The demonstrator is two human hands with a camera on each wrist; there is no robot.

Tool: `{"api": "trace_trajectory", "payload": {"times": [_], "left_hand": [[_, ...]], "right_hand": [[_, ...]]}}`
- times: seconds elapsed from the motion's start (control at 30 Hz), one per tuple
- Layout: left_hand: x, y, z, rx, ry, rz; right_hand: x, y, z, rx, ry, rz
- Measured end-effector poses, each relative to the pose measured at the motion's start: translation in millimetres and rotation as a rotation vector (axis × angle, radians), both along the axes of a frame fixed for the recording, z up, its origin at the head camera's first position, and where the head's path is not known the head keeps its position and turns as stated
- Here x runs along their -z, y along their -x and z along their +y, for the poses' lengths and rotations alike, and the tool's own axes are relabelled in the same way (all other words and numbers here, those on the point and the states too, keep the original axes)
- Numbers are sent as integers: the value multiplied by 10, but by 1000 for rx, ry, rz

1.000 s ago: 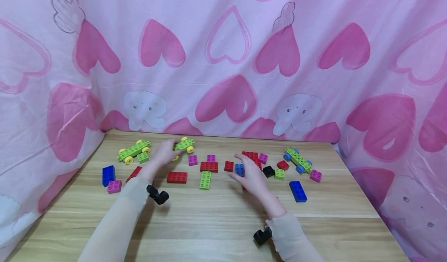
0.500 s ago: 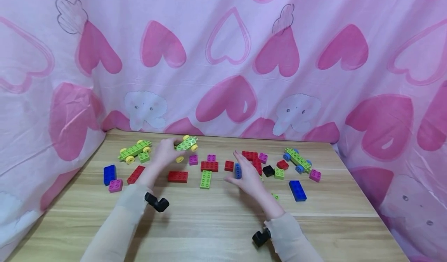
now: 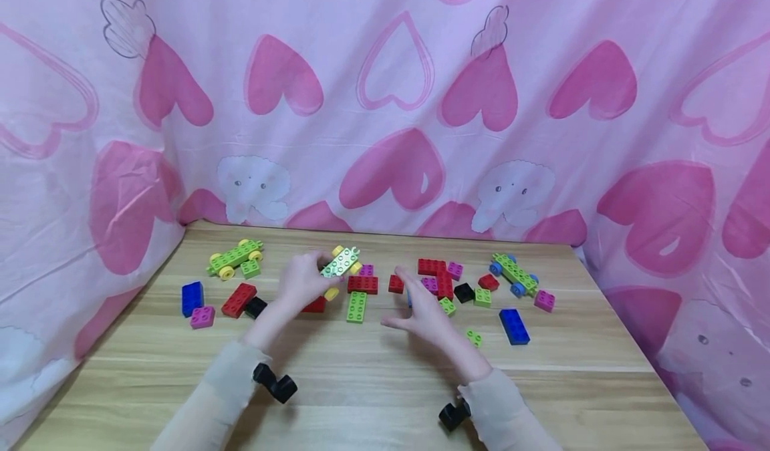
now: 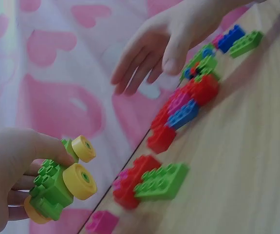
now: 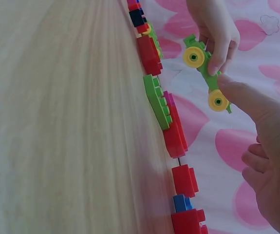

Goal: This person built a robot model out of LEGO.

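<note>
The left hand (image 3: 301, 281), arm stretched forward, pinches a yellow-wheeled toy car (image 3: 340, 264) above the table (image 3: 361, 391). Right of that grip, the right hand (image 3: 427, 316) hovers, thumb and fingers spread; a green brick (image 3: 356, 308) lies between them.

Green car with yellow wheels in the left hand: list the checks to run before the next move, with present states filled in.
1. Left hand gripping the green car: ok.
2. Car raised off the table: ok.
3. Right hand holding nothing: ok.
4. Right hand touching the car: not ok, a gap shows in the head view.
5. All four wheels attached: cannot tell, one is out of sight.
</note>
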State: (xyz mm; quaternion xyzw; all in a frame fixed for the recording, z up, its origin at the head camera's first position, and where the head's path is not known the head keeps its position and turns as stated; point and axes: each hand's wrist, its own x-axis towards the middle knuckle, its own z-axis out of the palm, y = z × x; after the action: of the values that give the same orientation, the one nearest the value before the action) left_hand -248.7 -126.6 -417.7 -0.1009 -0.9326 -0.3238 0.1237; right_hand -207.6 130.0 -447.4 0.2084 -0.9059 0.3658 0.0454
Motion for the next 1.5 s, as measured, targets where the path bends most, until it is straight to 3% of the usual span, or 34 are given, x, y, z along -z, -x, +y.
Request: {"api": "trace_trajectory", "payload": {"times": [0.13,0.33,0.67,0.77,1.0,1.5], "left_hand": [[2,-155,109,16,16,18],[-6,-360,304,31,42,-12],[105,-614,579,133,58,-89],[138,-659,629,168,54,-106],[177,-732,694,194,129,-49],[280,-806,754,199,129,-150]], "right_hand": [[-12,-42,20,-21,-38,-23],[-29,-119,47,-8,-47,-80],[10,-157,133,-37,0,-14],[15,-161,156,-44,3,-23],[3,-202,195,-69,-39,-53],[27,-217,236,-173,-172,-101]]}}
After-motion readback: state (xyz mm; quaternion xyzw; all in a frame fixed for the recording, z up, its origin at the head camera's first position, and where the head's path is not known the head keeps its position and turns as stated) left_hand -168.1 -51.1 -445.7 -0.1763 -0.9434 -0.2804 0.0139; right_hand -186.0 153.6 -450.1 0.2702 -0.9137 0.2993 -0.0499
